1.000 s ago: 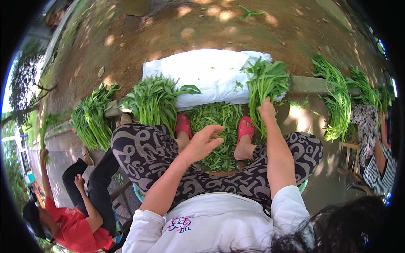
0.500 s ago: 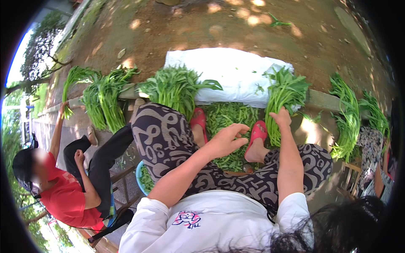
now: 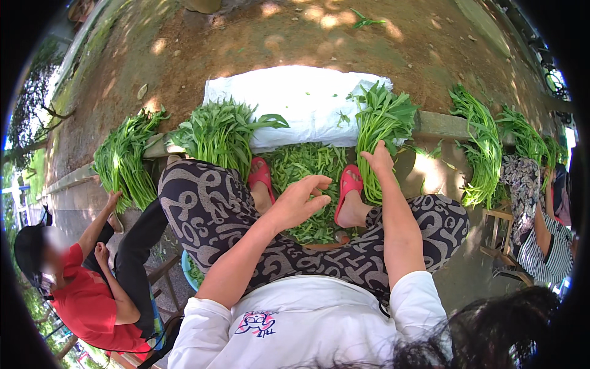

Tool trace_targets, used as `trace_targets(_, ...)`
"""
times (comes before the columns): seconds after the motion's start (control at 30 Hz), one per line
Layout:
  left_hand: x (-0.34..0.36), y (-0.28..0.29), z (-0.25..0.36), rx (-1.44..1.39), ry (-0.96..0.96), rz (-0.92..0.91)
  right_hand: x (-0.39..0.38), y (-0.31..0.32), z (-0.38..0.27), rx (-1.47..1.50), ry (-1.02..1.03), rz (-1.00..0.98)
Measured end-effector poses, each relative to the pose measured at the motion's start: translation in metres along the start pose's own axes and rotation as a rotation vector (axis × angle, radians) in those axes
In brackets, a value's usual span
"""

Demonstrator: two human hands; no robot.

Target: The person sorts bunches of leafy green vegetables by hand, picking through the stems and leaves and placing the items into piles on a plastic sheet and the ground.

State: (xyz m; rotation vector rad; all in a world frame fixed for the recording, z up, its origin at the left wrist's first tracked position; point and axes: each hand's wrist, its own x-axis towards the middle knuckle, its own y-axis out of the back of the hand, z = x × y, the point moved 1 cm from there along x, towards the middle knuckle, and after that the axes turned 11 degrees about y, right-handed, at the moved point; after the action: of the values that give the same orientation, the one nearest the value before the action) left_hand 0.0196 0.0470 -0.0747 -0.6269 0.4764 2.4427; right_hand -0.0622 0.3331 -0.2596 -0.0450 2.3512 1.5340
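Observation:
My right hand (image 3: pixel 380 158) is closed on the stems of a bunch of leafy greens (image 3: pixel 386 120), whose long pale stems hang over the ledge beside my right foot. Above the cut greens between my feet, my left hand (image 3: pixel 300 200) is held with its fingers loosely bent and its thumb apart; nothing shows in it. Those cut greens (image 3: pixel 307 163) lie in a heap of short green pieces and leaves. A second bunch of greens (image 3: pixel 215 135) rests on the ledge beyond my left knee.
A white plastic sack (image 3: pixel 295 104) lies over the low ledge (image 3: pixel 439 125). At left a person in a red shirt (image 3: pixel 95 304) reaches to another bunch (image 3: pixel 126 160). More greens (image 3: pixel 482 154) lie at right, near a wooden chair (image 3: pixel 501 240) and another person. A blue basin (image 3: pixel 189 270) sits by my left leg.
The whole view has shifted, so the scene sits further left. At left, the person's raised greens have come down onto the bunch on the ledge. My hands have hardly moved against the greens.

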Motion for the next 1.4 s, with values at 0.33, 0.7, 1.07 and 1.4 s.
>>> trace_targets(0.33,0.001,-0.003,-0.006,0.011,-0.01,0.04,0.011,-0.008,0.003,0.021,-0.064,0.105)
trace_targets(0.7,0.002,-0.047,0.005,0.8,-0.255,0.103,0.014,0.013,-0.137,0.63,0.533,0.153)
trace_targets(1.07,-0.096,-0.026,0.019,0.267,-0.48,-0.288,-0.145,0.116,-0.324,0.594,1.172,0.201)
trace_targets(1.4,-0.126,0.147,-0.149,-0.733,0.082,0.78,-0.136,0.107,-0.302,0.333,1.168,0.369)
